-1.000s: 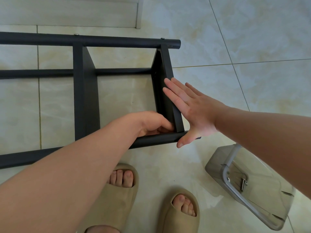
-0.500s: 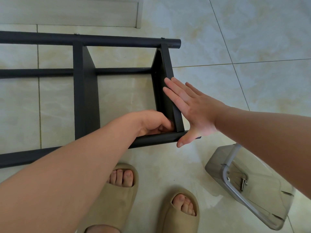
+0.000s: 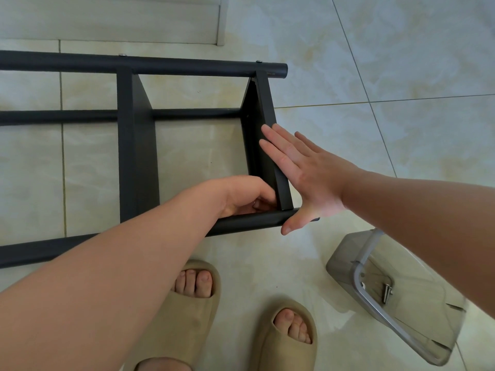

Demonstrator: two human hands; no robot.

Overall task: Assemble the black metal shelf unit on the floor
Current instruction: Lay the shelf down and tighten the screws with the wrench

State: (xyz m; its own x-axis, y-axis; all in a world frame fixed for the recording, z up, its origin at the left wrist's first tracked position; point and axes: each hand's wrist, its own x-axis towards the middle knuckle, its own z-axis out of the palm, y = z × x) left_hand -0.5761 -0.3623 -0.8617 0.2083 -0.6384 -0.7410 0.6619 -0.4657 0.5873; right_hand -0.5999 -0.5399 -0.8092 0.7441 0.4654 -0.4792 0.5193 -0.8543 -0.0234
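The black metal shelf unit [image 3: 187, 66] lies on its side on the tiled floor, its round posts running left to right. The end shelf panel [image 3: 263, 103] stands between the far post and the near post [image 3: 249, 222]. My right hand [image 3: 308, 170] presses flat against the panel's outer face, fingers straight and thumb hanging down over the near post's end. My left hand [image 3: 241, 195] reaches into the inner corner where panel and near post meet. Its fingers are curled tight there, and whatever they pinch is hidden.
A second shelf panel [image 3: 136, 156] crosses the frame further left. A clear plastic box [image 3: 348, 258] with small metal parts [image 3: 387, 291] inside sits on the floor at the lower right. My feet in beige sandals [image 3: 187, 303] stand just below the near post. A pale baseboard [image 3: 107, 20] runs along the top.
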